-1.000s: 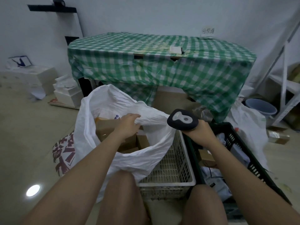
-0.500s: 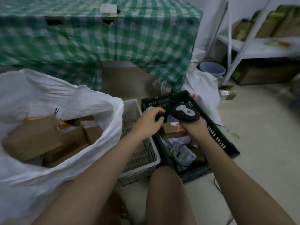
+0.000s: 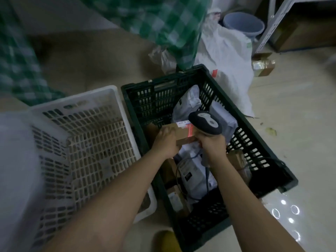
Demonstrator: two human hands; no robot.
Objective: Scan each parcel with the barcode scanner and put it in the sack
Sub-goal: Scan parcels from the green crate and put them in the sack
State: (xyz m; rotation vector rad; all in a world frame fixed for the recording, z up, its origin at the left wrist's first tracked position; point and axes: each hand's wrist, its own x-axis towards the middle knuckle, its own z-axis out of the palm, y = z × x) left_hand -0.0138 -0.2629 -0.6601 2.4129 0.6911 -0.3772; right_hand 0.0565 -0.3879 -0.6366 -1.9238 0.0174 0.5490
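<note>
Left hand (image 3: 166, 142) around cardboard parcel (image 3: 181, 132)

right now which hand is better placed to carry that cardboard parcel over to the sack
Left. The left hand already grips the cardboard parcel over the dark crate, and the sack lies on the left. The right hand is taken up holding the barcode scanner.

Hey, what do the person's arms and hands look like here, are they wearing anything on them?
Both forearms are bare to the frame edge: no sleeves, gloves, watch or bands show. The left hand and right hand carry no visible rings, though the picture is dim and slightly blurred.
</note>
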